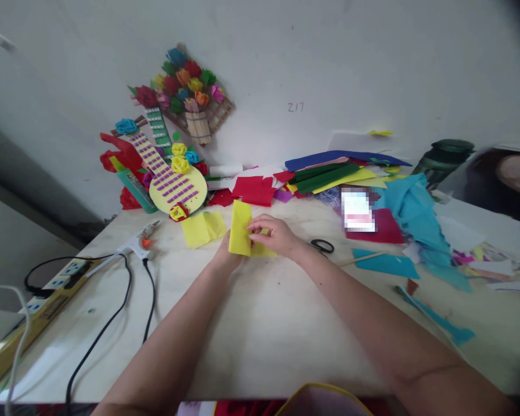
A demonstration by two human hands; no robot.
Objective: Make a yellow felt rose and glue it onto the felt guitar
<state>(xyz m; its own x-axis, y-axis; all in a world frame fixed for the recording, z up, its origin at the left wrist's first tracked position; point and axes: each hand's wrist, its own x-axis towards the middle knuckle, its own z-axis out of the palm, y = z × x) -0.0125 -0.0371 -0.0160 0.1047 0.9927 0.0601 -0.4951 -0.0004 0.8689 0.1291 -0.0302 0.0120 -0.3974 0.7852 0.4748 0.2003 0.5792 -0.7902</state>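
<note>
A folded piece of yellow paper (241, 230) stands upright between my hands, over the middle of the table. My left hand (229, 249) grips it from behind at its lower left, and the paper hides most of those fingers. At its right edge, my right hand (272, 231) has thumb and fingers closed in a pinch on the paper. More yellow paper (264, 250) shows below the right hand; whether it belongs to the same sheet I cannot tell. Just left of my left hand lies a creased yellow sheet (203, 229). Black-handled scissors (323, 246) rest right of my right hand.
A hot glue gun (141, 242) and its cord lie at the left, near a power strip (39, 312). Paper-flower crafts (177, 188) lean at the back left. Stacked coloured sheets (329, 173) line the wall. Blue paper (385, 263) and scraps cover the right side.
</note>
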